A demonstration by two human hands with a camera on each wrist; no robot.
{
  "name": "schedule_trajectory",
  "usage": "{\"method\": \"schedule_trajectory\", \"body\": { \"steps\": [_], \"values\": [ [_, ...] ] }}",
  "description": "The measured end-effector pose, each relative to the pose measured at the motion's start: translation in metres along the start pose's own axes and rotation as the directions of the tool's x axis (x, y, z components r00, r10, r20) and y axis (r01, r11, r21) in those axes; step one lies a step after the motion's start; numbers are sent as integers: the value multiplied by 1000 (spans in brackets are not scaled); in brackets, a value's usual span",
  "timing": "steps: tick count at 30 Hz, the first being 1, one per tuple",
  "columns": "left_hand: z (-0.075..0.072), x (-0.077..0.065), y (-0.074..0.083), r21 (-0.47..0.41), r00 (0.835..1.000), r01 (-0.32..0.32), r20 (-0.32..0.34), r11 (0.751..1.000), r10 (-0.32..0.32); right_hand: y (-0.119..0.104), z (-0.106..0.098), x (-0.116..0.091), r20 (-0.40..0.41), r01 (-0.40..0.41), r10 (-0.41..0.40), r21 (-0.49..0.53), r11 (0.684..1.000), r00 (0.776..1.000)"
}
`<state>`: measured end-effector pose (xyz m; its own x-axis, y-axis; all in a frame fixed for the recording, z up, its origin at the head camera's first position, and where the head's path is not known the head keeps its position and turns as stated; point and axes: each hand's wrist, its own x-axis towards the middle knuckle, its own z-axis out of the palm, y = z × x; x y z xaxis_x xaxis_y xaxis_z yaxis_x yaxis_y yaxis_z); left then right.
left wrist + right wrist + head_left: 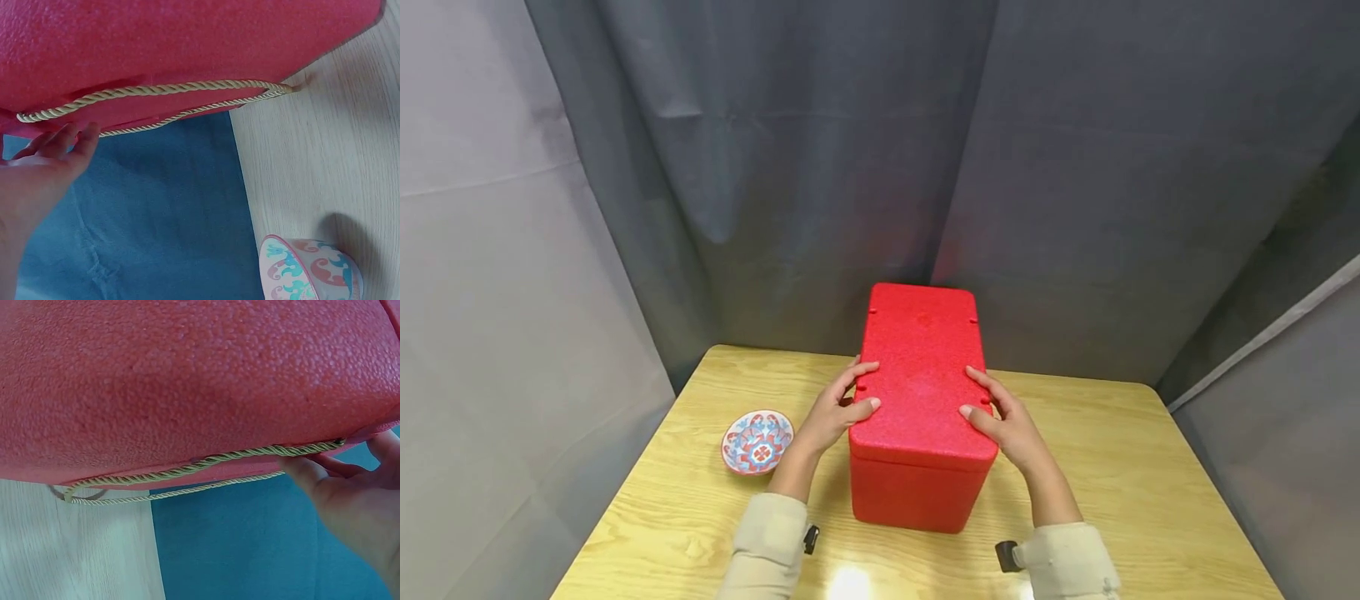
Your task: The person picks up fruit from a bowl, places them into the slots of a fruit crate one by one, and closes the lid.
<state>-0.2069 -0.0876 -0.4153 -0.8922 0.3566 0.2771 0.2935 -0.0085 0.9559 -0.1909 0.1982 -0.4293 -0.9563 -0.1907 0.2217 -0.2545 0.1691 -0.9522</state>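
Observation:
A tall red foam box (917,496) stands on the wooden table with its red lid (921,358) on top. My left hand (831,412) grips the lid's left edge, thumb and a finger lying on the top face. At the opposite edge my right hand (1011,425) holds the lid in much the same way. A twisted gold rope (156,89) hangs along the box's left side, close to the left fingertips. Another gold rope (219,460) runs down the right side, and the right fingers touch it. The fingers on the sides are partly hidden in the head view.
A bowl (757,442) with a red, blue and white pattern sits on the table left of the box, beside my left forearm. The wooden table (1150,500) extends to the right. Grey curtains (820,167) hang behind the table and at both sides.

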Motion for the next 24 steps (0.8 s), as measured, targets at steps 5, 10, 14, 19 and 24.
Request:
{"method": "schedule_trajectory", "body": {
  "steps": [5, 10, 14, 19, 24],
  "values": [
    [1, -3, -3, -6, 1000, -18, -3, 1000, 18, 0, 0, -3, 5, -3, 3, 0, 1000, 1000],
    [1, -5, -2, -5, 999, -25, -21, 1000, 25, 0, 0, -3, 13, -19, 20, -21, 1000, 1000],
    [1, -5, 1, 41, 1000, -3, -12, 999, 3, -1, -3, -3, 11, -37, 37, -51, 998, 999],
    [-4, -2, 6, 109, 999, 29, 34, 994, -33, -4, -8, -1, 59, -94, 96, -40, 995, 994],
    [-12, 15, 5, 135, 996, 18, 87, 991, -30, -24, -14, 13, 81, -130, 132, -30, 991, 988]
  ]
}}
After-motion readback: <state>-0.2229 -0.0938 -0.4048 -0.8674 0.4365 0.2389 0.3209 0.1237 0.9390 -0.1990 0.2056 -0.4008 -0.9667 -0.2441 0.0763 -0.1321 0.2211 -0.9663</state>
